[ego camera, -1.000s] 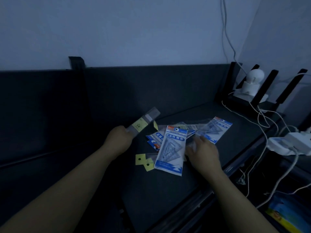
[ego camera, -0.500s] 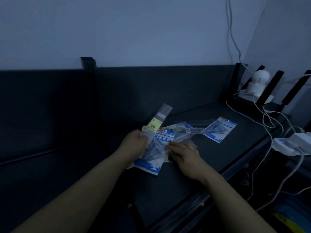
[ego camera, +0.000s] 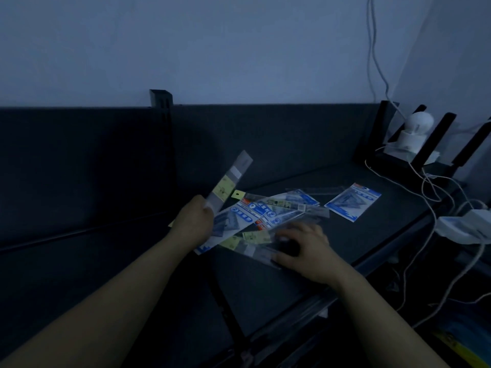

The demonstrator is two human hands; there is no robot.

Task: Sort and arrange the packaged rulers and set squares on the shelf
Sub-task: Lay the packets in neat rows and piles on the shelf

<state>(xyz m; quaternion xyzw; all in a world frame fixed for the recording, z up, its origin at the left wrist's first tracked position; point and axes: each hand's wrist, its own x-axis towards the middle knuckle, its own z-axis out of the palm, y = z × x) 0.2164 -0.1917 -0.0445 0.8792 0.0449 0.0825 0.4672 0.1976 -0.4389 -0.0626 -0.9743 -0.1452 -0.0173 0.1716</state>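
Dimly lit as the room is, I can make out the person's left hand (ego camera: 195, 221) closed in a fist around the lower end of a raised ruler pack (ego camera: 229, 181), a clear sleeve with a yellow label that slants up and to the right above the dark shelf (ego camera: 292, 285). The right hand (ego camera: 305, 248) sits low on the shelf, its fingers curled over a flat ruler pack (ego camera: 259, 249) and the thumb against its near edge, so it pinches that clear sleeve; motion blur hides the finer detail. Between the two hands lies a loose, overlapping pile of packs. A blue-and-white set square pack (ego camera: 236, 221) reaches under the left hand, and more blue-and-white packs and clear ruler sleeves fan out behind it toward the back panel. A small yellow tag (ego camera: 237, 193) pokes out just beside the raised pack. Well apart from the pile, to the right, a lone set square pack (ego camera: 353, 201) lies flat on its own, with another clear ruler (ego camera: 314, 189) near its left. At the shelf's far right end a round white camera (ego camera: 417, 126) stands between black uprights. White cables (ego camera: 461, 272) hang off the shelf's right edge beside a white power adapter (ego camera: 465, 224).
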